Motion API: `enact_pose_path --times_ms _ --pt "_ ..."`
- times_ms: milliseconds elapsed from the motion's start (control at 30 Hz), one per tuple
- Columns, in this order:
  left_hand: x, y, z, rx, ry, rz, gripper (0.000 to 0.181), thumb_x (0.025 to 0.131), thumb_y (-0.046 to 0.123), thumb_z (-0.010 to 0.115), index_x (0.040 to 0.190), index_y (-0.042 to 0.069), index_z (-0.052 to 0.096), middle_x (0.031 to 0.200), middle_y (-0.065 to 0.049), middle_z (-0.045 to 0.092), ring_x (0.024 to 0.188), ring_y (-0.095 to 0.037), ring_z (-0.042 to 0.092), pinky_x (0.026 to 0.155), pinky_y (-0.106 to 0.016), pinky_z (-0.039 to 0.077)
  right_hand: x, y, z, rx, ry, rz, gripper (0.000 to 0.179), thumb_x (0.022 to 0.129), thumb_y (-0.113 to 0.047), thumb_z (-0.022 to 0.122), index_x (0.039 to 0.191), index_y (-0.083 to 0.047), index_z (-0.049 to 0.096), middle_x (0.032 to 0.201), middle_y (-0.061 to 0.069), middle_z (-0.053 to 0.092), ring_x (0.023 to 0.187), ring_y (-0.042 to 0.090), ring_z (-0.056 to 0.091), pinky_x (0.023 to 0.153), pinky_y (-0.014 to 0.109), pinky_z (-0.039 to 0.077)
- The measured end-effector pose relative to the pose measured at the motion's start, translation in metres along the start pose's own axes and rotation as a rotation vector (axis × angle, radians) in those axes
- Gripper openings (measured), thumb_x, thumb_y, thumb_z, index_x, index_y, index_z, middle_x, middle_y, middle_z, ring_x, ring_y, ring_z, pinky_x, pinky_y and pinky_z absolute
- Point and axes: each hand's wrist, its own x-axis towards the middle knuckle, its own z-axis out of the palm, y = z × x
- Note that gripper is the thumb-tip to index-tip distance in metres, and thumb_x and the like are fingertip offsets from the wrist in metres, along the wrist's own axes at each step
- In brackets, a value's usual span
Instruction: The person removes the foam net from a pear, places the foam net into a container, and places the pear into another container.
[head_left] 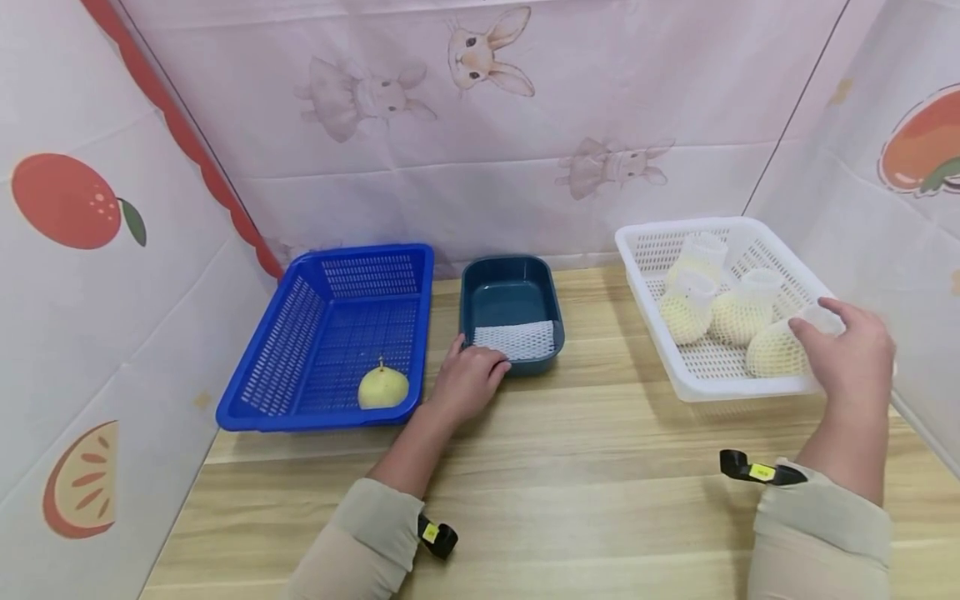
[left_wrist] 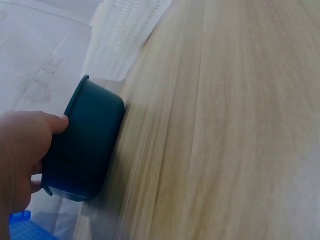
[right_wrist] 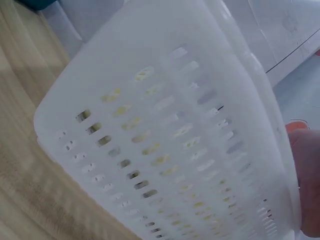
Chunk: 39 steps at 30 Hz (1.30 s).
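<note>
Netted pear (head_left: 776,350): held at the near right corner of the white basket (head_left: 720,390); long axis slanted, sleeve end pointed up and right.
Right hand (head_left: 858,350): sleeve end pinched between thumb and fingers.
Left hand (head_left: 468,382): near left rim of the teal box (head_left: 510,296) gripped; box's long axis pointed toward the back wall (head_left: 495,208).
Edges: pear bounded by near and right rims.
Room: box and white basket set well apart, wooden table (head_left: 592,450) between.

teal tray (head_left: 510,293): smooth glossy plastic | white basket (head_left: 738,389): matt plastic | pear netting (head_left: 776,350): foam mesh | tabletop (head_left: 592,467): wood-grained
</note>
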Motion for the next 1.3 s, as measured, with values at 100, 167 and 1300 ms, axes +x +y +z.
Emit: enact_pose_path --times_ms 100,167,1300 --pt "0.000 0.000 -0.001 -0.008 -0.005 -0.007 0.025 0.101 0.033 0.056 0.113 0.019 0.073 0.111 0.003 0.073 0.112 -0.017 0.065 0.120 -0.054 0.022 0.003 0.004 0.003 -0.038 -0.041 -0.008 0.068 0.096 -0.043 0.055 0.152 -0.010 0.035 0.156 0.029 0.027 0.144 0.051 0.020 0.115 0.064 0.020" --pt "-0.001 0.000 -0.002 -0.016 -0.007 -0.008 0.026 0.101 0.033 0.056 0.114 0.018 0.072 0.112 0.002 0.073 0.113 -0.017 0.064 0.120 -0.053 0.022 0.004 0.005 0.005 -0.045 -0.048 0.007 0.068 0.095 -0.044 0.056 0.152 -0.012 0.035 0.156 0.027 0.028 0.143 0.052 0.021 0.113 0.065 0.021" --pt "-0.025 0.010 -0.008 -0.062 0.162 0.047 0.030 0.099 0.033 0.059 0.124 0.018 0.066 0.125 0.002 0.064 0.124 -0.017 0.054 0.120 -0.052 0.022 -0.015 -0.036 0.007 0.135 0.355 -0.010 0.035 0.087 -0.031 0.068 0.120 -0.023 0.072 0.098 -0.030 0.068 0.076 -0.024 0.042 0.082 0.005 0.037"
